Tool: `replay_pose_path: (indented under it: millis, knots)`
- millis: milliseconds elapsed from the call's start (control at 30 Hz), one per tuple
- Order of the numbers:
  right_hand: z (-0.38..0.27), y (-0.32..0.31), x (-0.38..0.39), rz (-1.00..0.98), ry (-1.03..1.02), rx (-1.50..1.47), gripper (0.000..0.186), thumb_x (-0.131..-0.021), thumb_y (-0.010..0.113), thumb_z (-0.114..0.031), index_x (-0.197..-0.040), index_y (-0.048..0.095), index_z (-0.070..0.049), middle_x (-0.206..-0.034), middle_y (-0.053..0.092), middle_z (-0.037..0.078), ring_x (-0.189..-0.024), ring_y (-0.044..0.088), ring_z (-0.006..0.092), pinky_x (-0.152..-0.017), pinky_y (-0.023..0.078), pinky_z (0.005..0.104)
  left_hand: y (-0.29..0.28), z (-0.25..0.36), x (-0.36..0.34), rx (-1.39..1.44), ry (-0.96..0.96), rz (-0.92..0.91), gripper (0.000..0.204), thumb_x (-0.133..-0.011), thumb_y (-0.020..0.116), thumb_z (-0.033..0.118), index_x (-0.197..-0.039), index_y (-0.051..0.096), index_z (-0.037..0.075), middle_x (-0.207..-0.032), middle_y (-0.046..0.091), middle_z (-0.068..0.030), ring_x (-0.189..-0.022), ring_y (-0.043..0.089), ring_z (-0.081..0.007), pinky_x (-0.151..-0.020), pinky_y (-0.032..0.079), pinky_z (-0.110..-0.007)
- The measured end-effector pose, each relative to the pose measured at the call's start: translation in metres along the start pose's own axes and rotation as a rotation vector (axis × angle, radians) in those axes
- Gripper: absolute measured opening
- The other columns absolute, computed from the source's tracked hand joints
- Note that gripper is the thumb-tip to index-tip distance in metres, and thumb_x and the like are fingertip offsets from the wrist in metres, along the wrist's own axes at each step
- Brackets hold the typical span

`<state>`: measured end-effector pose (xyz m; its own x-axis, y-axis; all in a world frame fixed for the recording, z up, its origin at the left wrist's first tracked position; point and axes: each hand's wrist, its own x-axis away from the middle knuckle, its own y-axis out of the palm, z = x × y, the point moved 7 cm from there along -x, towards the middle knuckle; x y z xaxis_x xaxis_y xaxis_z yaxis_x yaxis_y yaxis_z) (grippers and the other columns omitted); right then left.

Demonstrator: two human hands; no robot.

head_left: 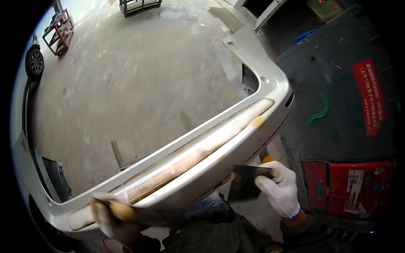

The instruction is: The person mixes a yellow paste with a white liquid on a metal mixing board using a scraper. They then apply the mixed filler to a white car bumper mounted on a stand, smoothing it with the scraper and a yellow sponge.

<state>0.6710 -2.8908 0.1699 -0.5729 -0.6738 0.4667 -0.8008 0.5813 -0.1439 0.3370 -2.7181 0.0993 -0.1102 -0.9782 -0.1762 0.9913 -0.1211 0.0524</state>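
A white car bumper stretches diagonally before me, with a long dirty inset strip along its top. Yellow filler-like patches mark its right part. My right hand, in a white knit glove, pinches a dark, flat putty spreader just off the bumper's near side. Something yellow shows beside those fingers. At the bumper's near left end, my left hand, gloved and blurred, is closed around a tan, rounded piece. A dark smear extends rightward from it; its kind is unclear.
Right of the bumper stands a dark surface bearing a green curved strip and a red sign. Red panels lie below it. A car wheel and red cart are far left, on the concrete floor.
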Motion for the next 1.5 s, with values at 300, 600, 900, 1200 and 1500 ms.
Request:
replay_pose_path:
  millis: [300, 600, 900, 1200, 1500]
  knots:
    - [-0.045, 0.021, 0.052, -0.423, -0.644, 0.306, 0.037, -0.081, 0.071, 0.004, -0.116, 0.069, -0.006, -0.116, 0.070, 0.014, -0.103, 0.069, 0.0269, -0.088, 0.057, 0.0333, 0.130, 0.061, 0.029, 0.121, -0.348, -0.436, 0.019, -0.094, 0.056, 0.013, -0.095, 0.063, -0.005, -0.086, 0.069, -0.0150, -0.075, 0.065, -0.0181, -0.070, 0.052, -0.028]
    - [0.006, -0.074, 0.082, 0.194, -0.285, -0.167, 0.017, -0.095, 0.058, 0.000, -0.109, 0.066, 0.005, -0.099, 0.069, 0.006, -0.092, 0.064, 0.0101, -0.079, 0.052, 0.0235, 0.105, 0.045, 0.041, 0.205, -0.173, -0.278, 0.029, -0.100, 0.052, 0.025, -0.104, 0.054, -0.003, -0.096, 0.060, -0.0158, -0.081, 0.058, -0.0202, -0.076, 0.051, -0.035]
    - [0.057, -0.102, 0.057, -0.394, -0.256, -0.279, 0.015, -0.095, 0.063, -0.006, -0.105, 0.066, 0.005, -0.093, 0.066, 0.001, -0.085, 0.058, 0.0058, -0.075, 0.049, 0.0219, 0.194, 0.046, 0.129, 0.368, -0.535, -0.387, 0.022, -0.093, 0.057, 0.018, -0.095, 0.060, -0.004, -0.083, 0.063, -0.0104, -0.075, 0.059, -0.0159, -0.069, 0.049, -0.027]
    - [0.085, -0.148, 0.042, -0.138, -0.455, -0.232, 0.011, -0.093, 0.061, 0.001, -0.101, 0.067, 0.006, -0.085, 0.066, 0.002, -0.078, 0.056, 0.0048, -0.067, 0.047, 0.0219, 0.234, 0.034, 0.221, 0.465, -0.588, -0.411, 0.039, -0.094, 0.066, 0.031, -0.098, 0.063, -0.009, -0.127, 0.058, -0.0322, -0.082, 0.067, -0.0178, -0.072, 0.053, -0.027]
    - [0.061, -0.125, 0.046, -0.433, -0.973, 0.040, 0.022, -0.089, 0.070, -0.019, -0.104, 0.071, -0.003, -0.092, 0.071, 0.014, -0.077, 0.069, 0.0281, -0.068, 0.054, 0.0347, 0.202, 0.027, 0.294, 0.242, -0.657, -0.105, 0.036, -0.093, 0.059, 0.024, -0.104, 0.062, -0.010, -0.092, 0.070, -0.0161, -0.076, 0.068, -0.0190, -0.070, 0.056, -0.030]
